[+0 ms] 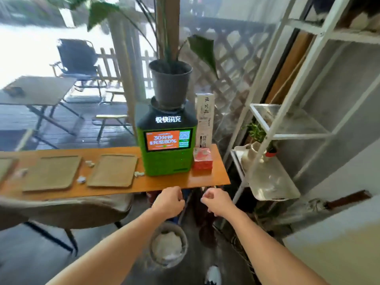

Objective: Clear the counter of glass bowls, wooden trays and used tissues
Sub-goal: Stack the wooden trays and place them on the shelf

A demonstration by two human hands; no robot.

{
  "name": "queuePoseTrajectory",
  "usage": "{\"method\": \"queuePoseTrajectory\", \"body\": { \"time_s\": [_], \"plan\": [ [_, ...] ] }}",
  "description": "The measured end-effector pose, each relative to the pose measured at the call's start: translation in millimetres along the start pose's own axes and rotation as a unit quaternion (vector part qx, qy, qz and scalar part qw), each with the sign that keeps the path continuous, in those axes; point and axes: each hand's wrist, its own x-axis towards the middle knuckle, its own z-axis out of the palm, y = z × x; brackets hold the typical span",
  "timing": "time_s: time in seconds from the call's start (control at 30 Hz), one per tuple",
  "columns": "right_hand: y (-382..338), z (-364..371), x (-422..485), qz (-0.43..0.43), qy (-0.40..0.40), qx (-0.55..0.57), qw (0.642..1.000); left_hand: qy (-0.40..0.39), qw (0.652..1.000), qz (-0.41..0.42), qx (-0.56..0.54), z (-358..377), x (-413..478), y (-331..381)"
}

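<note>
Two wooden trays are laid flat on the counter, crumpled tissues scattered between and beside them — green charging kiosk just right. Left hand and right hand are held loosely curled, empty, below the counter edge — bin underneath.
</note>
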Motion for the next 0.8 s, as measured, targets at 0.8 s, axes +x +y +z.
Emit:
{"method": "queuePoseTrajectory", "body": {
  "time_s": [0.8],
  "plan": [
    [-195.9,178.0,84.7,-0.096,-0.108,-0.151,0.978,0.065,0.991,-0.118,0.006,-130.5,-19.5,-186.0]
  ]
}}
